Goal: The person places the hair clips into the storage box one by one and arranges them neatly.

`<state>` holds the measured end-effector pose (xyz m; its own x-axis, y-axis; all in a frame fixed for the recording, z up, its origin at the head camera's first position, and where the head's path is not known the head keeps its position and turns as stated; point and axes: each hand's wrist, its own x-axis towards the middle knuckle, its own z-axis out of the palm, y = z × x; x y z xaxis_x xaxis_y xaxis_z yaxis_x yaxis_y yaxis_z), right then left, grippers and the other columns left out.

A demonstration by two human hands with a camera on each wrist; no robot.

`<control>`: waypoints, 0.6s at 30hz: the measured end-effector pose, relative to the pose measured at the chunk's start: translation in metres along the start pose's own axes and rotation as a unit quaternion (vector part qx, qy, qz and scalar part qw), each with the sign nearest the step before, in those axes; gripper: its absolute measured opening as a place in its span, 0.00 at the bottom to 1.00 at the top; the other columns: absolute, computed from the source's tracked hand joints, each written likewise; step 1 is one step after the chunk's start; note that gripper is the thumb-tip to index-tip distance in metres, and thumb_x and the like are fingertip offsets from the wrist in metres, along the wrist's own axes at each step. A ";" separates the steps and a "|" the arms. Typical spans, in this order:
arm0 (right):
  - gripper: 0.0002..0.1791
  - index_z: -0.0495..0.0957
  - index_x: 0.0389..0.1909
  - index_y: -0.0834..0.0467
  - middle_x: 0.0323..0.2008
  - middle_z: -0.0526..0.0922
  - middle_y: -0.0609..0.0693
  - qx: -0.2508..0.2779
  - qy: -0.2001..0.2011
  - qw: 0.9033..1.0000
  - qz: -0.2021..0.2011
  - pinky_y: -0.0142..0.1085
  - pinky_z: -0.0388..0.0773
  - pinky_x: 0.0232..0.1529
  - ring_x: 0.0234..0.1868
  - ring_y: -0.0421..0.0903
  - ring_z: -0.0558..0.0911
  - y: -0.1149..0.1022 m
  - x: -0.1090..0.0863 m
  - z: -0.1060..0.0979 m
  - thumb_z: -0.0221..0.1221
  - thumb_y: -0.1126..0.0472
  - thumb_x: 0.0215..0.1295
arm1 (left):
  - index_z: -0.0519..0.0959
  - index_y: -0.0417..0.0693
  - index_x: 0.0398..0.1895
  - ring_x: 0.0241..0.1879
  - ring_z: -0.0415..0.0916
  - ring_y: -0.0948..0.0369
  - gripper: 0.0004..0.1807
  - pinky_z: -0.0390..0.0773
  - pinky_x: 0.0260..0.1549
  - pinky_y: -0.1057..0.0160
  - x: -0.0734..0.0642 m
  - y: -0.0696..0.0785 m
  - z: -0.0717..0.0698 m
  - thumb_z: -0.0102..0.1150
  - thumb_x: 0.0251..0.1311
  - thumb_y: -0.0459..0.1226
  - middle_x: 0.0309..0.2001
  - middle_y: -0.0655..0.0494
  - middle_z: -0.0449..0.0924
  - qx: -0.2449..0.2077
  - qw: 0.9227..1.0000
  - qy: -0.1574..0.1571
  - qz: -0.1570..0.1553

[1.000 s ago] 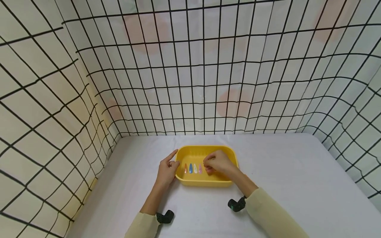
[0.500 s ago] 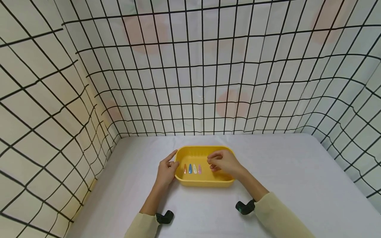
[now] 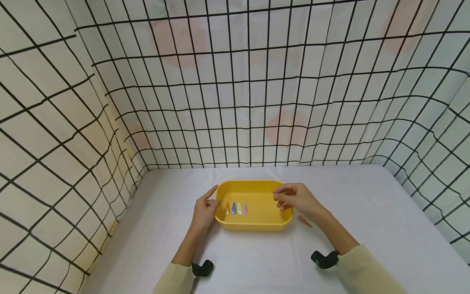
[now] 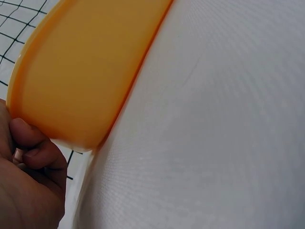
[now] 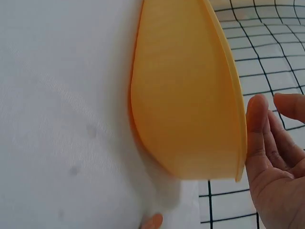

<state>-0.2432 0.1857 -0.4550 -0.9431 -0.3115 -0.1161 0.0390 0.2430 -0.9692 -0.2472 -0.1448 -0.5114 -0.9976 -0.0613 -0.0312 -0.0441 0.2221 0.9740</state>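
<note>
A yellow plastic tray (image 3: 253, 227) stands on the table. Side by side in its left half lie hair clips: orange (image 3: 228, 208), blue (image 3: 234, 208), white (image 3: 240, 208) and pink (image 3: 245, 209). My left hand (image 3: 206, 209) holds the tray's left end, thumb at the rim and index finger stretched along the back left corner. Over the right rim hovers my right hand (image 3: 299, 200), its fingers loosely bent; thumb and fingertips are apart in the right wrist view, with nothing visible between them. Another orange hair clip (image 3: 304, 221) lies on the cloth, just right of the tray.
White cloth (image 3: 253, 261) covers the table. Black wire grid (image 3: 249, 106) rises along the back and both sides, with pale sheeting behind it. Each wrist carries a small black camera, such as the right camera (image 3: 324, 259).
My right hand has moved right, from inside the tray to above its right rim. The orange clip beside the tray has come into sight. My left hand and the row of clips stay put.
</note>
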 end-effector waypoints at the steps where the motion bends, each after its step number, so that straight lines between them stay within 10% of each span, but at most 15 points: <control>1: 0.26 0.77 0.58 0.71 0.50 0.81 0.72 0.002 0.001 1.000 0.000 0.39 0.88 0.42 0.44 0.63 0.85 0.001 -0.002 -0.004 0.65 0.54 0.70 | 0.72 0.63 0.74 0.11 0.58 0.62 0.31 0.63 0.12 0.71 0.000 0.000 0.000 0.57 0.67 0.35 0.15 0.59 0.64 0.000 1.000 0.001 -0.001; 18: 0.23 0.77 0.56 0.73 0.44 0.84 0.68 -0.034 0.031 0.999 0.014 0.38 0.87 0.41 0.36 0.49 0.86 0.031 -0.035 -0.048 0.62 0.58 0.72 | 0.71 0.62 0.75 0.11 0.58 0.63 0.31 0.64 0.11 0.71 0.000 -0.001 -0.001 0.56 0.69 0.35 0.16 0.58 0.65 -0.004 1.000 -0.006 0.004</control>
<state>-0.2249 0.2485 -0.4702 -0.9605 -0.2476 -0.1273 0.0449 0.3134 -0.9486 -0.2468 -0.1464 -0.5122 -0.9985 -0.0479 -0.0266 -0.0362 0.2144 0.9761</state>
